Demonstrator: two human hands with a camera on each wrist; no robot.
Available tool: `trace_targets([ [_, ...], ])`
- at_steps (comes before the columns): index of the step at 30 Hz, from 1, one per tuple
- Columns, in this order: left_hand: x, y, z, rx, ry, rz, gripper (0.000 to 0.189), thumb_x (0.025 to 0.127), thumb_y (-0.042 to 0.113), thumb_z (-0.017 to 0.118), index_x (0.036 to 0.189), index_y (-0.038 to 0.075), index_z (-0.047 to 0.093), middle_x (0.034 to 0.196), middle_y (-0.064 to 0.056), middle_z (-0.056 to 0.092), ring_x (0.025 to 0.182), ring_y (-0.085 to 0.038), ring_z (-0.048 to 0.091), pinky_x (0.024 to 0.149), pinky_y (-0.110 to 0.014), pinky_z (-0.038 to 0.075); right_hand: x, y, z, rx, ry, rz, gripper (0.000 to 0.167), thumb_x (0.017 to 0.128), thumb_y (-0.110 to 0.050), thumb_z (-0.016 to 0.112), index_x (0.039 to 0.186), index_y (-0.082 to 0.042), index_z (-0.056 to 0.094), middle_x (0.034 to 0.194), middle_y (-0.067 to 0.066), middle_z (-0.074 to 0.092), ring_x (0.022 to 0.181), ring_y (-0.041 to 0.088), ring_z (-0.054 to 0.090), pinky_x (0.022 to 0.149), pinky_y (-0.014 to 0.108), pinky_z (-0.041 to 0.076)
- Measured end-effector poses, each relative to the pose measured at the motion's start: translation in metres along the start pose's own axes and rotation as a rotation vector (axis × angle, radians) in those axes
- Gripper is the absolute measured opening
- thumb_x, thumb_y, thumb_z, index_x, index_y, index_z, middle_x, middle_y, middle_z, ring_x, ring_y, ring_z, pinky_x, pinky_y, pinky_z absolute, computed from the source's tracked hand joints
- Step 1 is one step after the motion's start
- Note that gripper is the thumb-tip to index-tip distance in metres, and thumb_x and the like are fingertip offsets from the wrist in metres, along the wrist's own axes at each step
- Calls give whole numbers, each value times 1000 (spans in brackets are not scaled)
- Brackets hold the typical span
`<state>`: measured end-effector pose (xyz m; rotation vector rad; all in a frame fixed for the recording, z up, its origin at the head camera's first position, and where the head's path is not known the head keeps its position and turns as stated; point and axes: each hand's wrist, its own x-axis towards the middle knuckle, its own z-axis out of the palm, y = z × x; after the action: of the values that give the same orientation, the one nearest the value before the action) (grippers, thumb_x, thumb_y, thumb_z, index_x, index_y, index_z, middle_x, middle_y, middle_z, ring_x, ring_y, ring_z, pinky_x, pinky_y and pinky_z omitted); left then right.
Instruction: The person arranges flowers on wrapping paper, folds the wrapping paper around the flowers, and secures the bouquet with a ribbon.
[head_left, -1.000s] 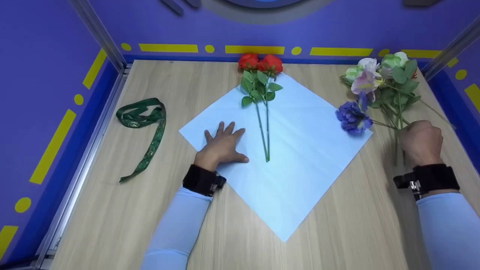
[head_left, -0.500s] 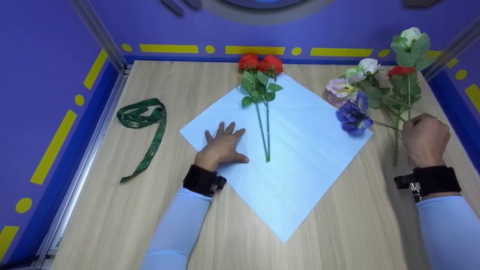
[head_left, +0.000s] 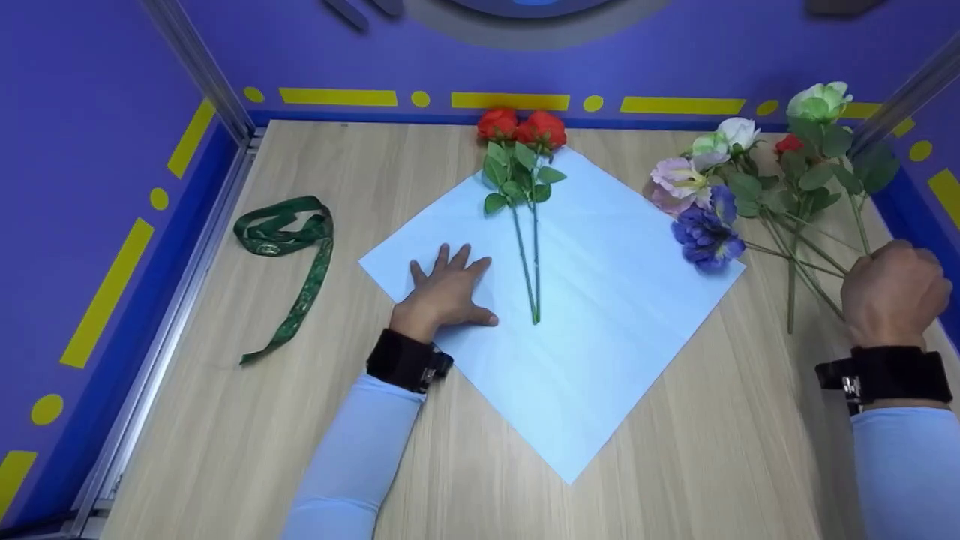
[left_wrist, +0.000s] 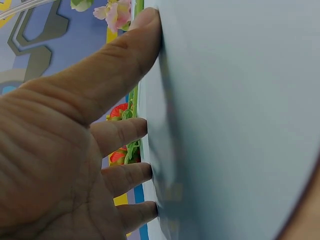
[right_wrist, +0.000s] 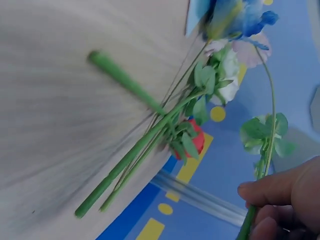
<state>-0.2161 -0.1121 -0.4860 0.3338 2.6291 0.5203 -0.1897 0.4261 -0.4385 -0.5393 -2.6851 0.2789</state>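
My left hand (head_left: 442, 296) rests with spread fingers on the left part of a pale blue square sheet (head_left: 600, 315). In the left wrist view, its thumb (left_wrist: 115, 60) and fingertips touch the sheet. Two red roses (head_left: 521, 127) lie on the sheet's upper part, their stems right of that hand. At the right, my right hand (head_left: 896, 296) pinches the green stem (right_wrist: 247, 222) of a white-green flower (head_left: 819, 103), raised above the table. Left of this hand lies a loose pile: a purple-blue flower (head_left: 707, 234), a pink flower (head_left: 681, 180), a white flower (head_left: 737, 133) and a red flower (head_left: 787, 144).
A green patterned ribbon (head_left: 304, 289) lies loosely looped on the wooden table (head_left: 225, 442) at the left. Blue panels (head_left: 360, 45) with yellow marks enclose the back and sides. Crossing stems (right_wrist: 125, 160) of the pile lie on the table near my right hand.
My right hand has drawn the white-green flower up out of the pile, then moved right and slightly towards me with it. The pink flower has shifted left. My left hand stays still.
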Motion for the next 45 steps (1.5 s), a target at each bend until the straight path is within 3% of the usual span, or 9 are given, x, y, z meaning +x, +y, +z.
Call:
trace_targets([
  [6, 0, 0, 1, 3, 0, -3, 102, 86, 55, 84, 168, 26, 31, 178, -12, 11, 164, -42, -4, 119, -82, 0, 0, 7, 0, 14, 32, 38, 32, 104, -7, 50, 100, 24, 59, 98, 45, 56, 96, 65, 55, 84, 75, 41],
  [12, 0, 0, 1, 10, -3, -7, 102, 86, 56, 83, 168, 27, 30, 178, -11, 11, 164, -42, -4, 119, -82, -1, -8, -9, 9, 141, -7, 27, 34, 106, -9, 53, 111, 22, 66, 107, 45, 62, 102, 64, 58, 98, 72, 41],
  [22, 2, 1, 3, 0, -1, -6, 102, 86, 55, 84, 168, 26, 31, 178, -12, 11, 164, -43, -4, 119, -82, -2, -20, -43, 35, 253, -33, -32, 30, 103, -9, 57, 108, 18, 67, 102, 41, 64, 97, 62, 60, 92, 72, 43],
  [35, 1, 0, 2, -3, 7, -3, 102, 85, 54, 86, 167, 25, 33, 178, -12, 13, 163, -43, -3, 118, -83, 0, -32, -85, 46, 353, -79, -55, 29, 103, -18, 64, 106, 9, 75, 94, 31, 72, 83, 48, 66, 87, 59, 46],
  [39, 1, 0, 1, -3, 9, -4, 102, 85, 54, 86, 167, 25, 33, 178, -12, 13, 163, -43, -2, 118, -83, 0, -40, -105, 47, 393, -121, -86, 28, 103, -21, 65, 107, 5, 75, 90, 27, 74, 69, 33, 65, 75, 49, 48],
  [43, 0, 0, 1, -7, 6, -3, 102, 85, 54, 86, 168, 25, 32, 178, -12, 12, 163, -44, -3, 118, -83, -1, -47, -126, 53, 458, -213, -108, 27, 105, -23, 66, 107, 2, 75, 86, 21, 74, 56, 10, 61, 62, 31, 47],
  [45, 1, 0, 1, -6, 4, -4, 103, 85, 54, 85, 168, 25, 32, 178, -12, 12, 163, -43, -3, 118, -83, -1, -50, -139, 57, 492, -262, -108, 26, 105, -23, 66, 105, 1, 74, 84, 18, 74, 53, 5, 60, 58, 25, 47],
])
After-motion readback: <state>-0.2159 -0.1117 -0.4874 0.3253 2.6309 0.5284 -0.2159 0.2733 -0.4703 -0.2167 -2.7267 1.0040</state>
